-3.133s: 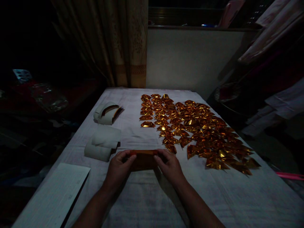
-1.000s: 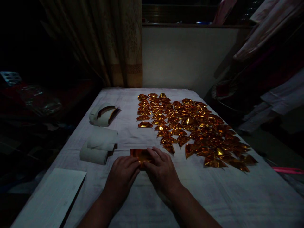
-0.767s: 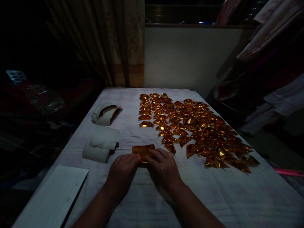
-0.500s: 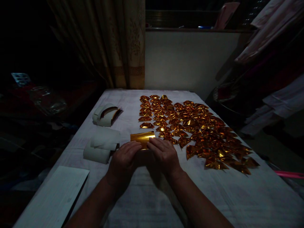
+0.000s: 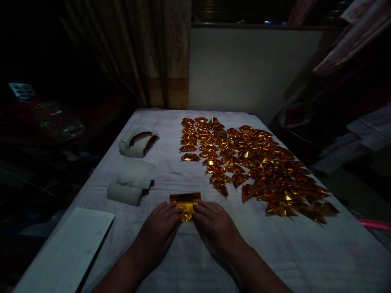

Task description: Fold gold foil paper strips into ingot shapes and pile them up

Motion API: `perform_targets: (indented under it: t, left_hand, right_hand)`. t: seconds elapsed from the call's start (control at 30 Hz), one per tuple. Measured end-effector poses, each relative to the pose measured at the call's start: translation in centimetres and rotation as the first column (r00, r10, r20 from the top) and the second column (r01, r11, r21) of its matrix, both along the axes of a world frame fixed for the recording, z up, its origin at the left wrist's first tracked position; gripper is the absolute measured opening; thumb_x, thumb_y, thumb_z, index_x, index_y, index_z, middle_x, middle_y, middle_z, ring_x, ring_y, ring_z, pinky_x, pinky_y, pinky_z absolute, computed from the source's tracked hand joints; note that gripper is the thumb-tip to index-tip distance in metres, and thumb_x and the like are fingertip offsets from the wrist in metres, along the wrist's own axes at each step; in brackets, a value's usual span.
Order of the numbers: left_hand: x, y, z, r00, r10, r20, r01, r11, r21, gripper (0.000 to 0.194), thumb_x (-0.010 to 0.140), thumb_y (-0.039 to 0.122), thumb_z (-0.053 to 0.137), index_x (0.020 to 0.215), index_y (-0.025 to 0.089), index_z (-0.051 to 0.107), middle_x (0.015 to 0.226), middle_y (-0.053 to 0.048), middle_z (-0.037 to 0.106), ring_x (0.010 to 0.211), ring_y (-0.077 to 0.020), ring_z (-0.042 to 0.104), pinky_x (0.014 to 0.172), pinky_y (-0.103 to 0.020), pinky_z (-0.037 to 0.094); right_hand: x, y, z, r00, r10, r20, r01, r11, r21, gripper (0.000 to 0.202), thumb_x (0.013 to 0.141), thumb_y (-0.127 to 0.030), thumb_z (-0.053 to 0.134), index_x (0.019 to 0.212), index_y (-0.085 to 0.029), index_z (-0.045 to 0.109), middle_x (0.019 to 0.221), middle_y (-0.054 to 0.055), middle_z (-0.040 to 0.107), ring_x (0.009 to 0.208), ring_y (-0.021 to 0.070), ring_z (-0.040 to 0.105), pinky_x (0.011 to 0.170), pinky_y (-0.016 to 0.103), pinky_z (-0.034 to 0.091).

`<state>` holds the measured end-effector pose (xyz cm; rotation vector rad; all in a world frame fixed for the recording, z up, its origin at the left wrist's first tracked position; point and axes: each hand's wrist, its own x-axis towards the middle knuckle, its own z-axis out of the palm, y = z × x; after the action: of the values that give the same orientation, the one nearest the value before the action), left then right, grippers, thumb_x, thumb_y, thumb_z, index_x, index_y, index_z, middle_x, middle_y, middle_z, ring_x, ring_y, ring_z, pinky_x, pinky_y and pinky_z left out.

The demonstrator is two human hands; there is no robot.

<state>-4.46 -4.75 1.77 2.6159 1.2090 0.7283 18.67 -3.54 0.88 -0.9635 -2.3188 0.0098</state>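
Observation:
A small sheet of gold foil paper is between my hands, low over the white cloth, with its far part folded or curled over. My left hand grips its left edge, fingers together on top and thumb hidden beneath. At the right edge, my right hand holds it the same way. Beyond my hands and to the right lie many folded gold foil ingots, in rows at the left and heaped at the right.
On the left of the cloth-covered table lie curved stacks of pale-backed paper, with another curved stack behind. A flat white board rests at the near left corner. A curtain and a wall stand behind the table.
Both hands have drawn the gold foil paper nearer to me and lower. Its far part now shows a dark fold or curl. The camera view has tilted slightly down.

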Motion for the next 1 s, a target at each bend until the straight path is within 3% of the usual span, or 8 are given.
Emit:
perform_targets:
  t: [0.17, 0.33, 0.53, 0.63, 0.77, 1.0]
  left_hand:
    - [-0.2, -0.1, -0.6, 0.999, 0.012, -0.045, -0.01, 0.999, 0.039, 0.02, 0.099, 0.016, 0.046, 0.113, 0.02, 0.06, 0.13, -0.009, 0.067, 0.128, -0.0248, 0.058, 0.108, -0.048, 0.048]
    - [0.0, 1.0, 0.0, 0.998, 0.023, -0.061, -0.02, 0.999, 0.049, 0.038, 0.095, 0.026, 0.056, 0.131, 0.018, 0.052, 0.125, -0.013, 0.069, 0.115, -0.0262, 0.065, 0.1, -0.046, 0.053]
    - [1.1, 2.3, 0.8, 0.984, 0.008, -0.179, 0.01, 0.995, 0.101, 0.026, 0.09, 0.02, 0.058, 0.115, 0.017, 0.061, 0.122, -0.013, 0.07, 0.102, -0.028, 0.068, 0.085, -0.044, 0.056]
    - [1.2, 2.6, 1.2, 0.986, -0.012, -0.164, 0.035, 0.99, 0.133, 0.016, 0.094, 0.016, 0.051, 0.104, 0.017, 0.062, 0.107, -0.011, 0.073, 0.092, -0.0246, 0.07, 0.079, -0.039, 0.058]
    - [0.9, 2.5, 1.3, 0.991, -0.027, -0.133, 0.043, 0.992, 0.122, 0.016, 0.097, 0.015, 0.045, 0.094, 0.018, 0.061, 0.091, -0.008, 0.074, 0.08, -0.021, 0.071, 0.07, -0.034, 0.058]
    - [0.3, 1.0, 0.9, 0.996, -0.091, -0.016, 0.091, 0.996, 0.009, 0.017, 0.096, 0.017, 0.049, 0.108, 0.019, 0.062, 0.12, -0.007, 0.072, 0.12, -0.0228, 0.062, 0.104, -0.043, 0.051]
  right_hand:
    - [-0.2, 0.1, 0.3, 0.999, 0.025, -0.022, -0.027, 0.997, -0.067, 0.016, 0.091, -0.012, 0.058, 0.103, -0.019, 0.066, 0.112, 0.011, 0.074, 0.104, 0.0232, 0.068, 0.086, 0.038, 0.054]
    - [-0.1, 0.8, 0.4, 0.999, 0.034, 0.004, -0.033, 0.994, -0.103, 0.036, 0.088, -0.019, 0.063, 0.124, -0.017, 0.059, 0.122, 0.016, 0.069, 0.113, 0.0274, 0.064, 0.093, 0.047, 0.053]
    - [0.1, 1.5, 0.2, 0.996, 0.026, 0.085, -0.017, 0.994, -0.108, 0.043, 0.085, -0.022, 0.068, 0.127, -0.015, 0.059, 0.13, 0.018, 0.065, 0.122, 0.0316, 0.06, 0.095, 0.049, 0.053]
    - [0.1, 2.1, 0.0, 0.994, 0.03, 0.107, -0.025, 0.999, -0.048, 0.031, 0.087, -0.021, 0.068, 0.117, -0.015, 0.064, 0.122, 0.016, 0.07, 0.116, 0.0304, 0.064, 0.09, 0.047, 0.056]
    - [0.3, 2.5, -0.2, 0.998, 0.016, 0.065, -0.021, 0.997, 0.08, 0.016, 0.091, -0.012, 0.061, 0.104, -0.018, 0.068, 0.11, 0.01, 0.075, 0.105, 0.0251, 0.07, 0.082, 0.038, 0.058]
    - [1.2, 0.9, 0.2, 0.996, 0.094, -0.006, -0.093, 0.995, 0.046, 0.016, 0.095, -0.015, 0.056, 0.104, -0.018, 0.068, 0.1, 0.007, 0.078, 0.095, 0.0198, 0.072, 0.079, 0.033, 0.057]
